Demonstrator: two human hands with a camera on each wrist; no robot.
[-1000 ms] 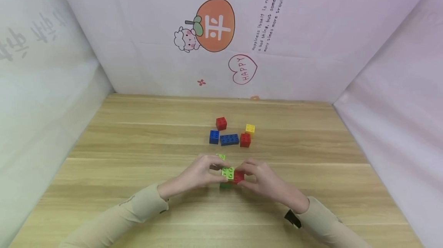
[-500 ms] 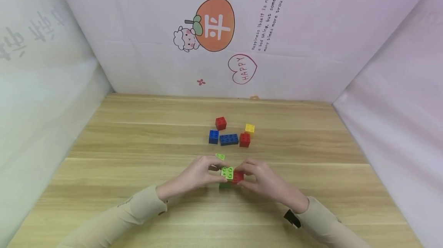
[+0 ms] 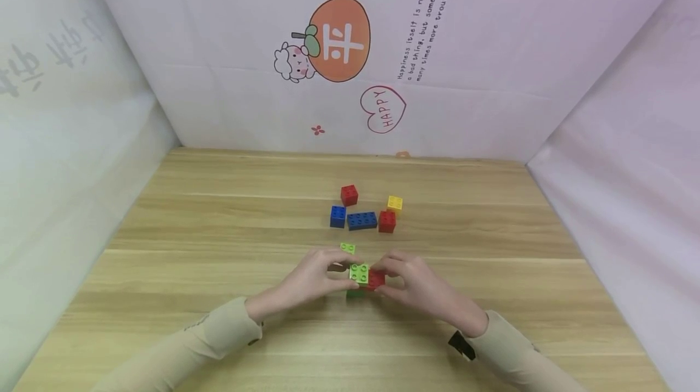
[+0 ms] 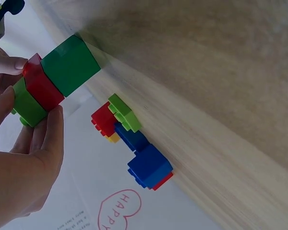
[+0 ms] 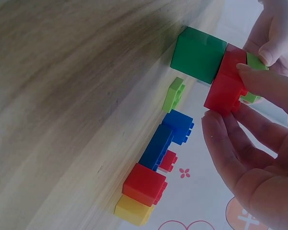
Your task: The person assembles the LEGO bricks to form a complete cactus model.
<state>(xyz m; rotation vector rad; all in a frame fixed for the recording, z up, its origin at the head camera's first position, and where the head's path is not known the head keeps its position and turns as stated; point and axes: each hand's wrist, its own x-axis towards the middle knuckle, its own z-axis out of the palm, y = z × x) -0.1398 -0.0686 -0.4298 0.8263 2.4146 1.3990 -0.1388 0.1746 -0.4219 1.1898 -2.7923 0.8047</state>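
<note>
"Two hands share one stack here, the left hand [image 3: 314, 273] and the right hand [image 3: 414, 282]. What do we have between them?"

"We have a lime-green square plastic block [image 3: 359, 273] on top, a longer red plastic block [image 5: 224, 92] in the middle and a dark green cube-like plastic block [image 4: 70, 66] beneath. The red one juts out on the right hand's side."

"Why hold it like that?"

"We'd guess the jutting end offers the right hand a grip, while the left steadies the stack from the opposite side."

"And the fingers?"

"Parted only as far as the blocks between them: the left fingers [image 4: 55, 127] pinch the lime-green block near its seam with the red, and the right fingers [image 5: 213, 125] pinch the red end. We can't tell whether the base touches the wooden bench [image 3: 219, 228]."

"The rest?"

"Beyond the hands we see a flat oblong blue plastic block [image 3: 362, 220] and a small yellow plastic block [image 3: 395, 203], among others, presumably kept there to leave working room."
</note>
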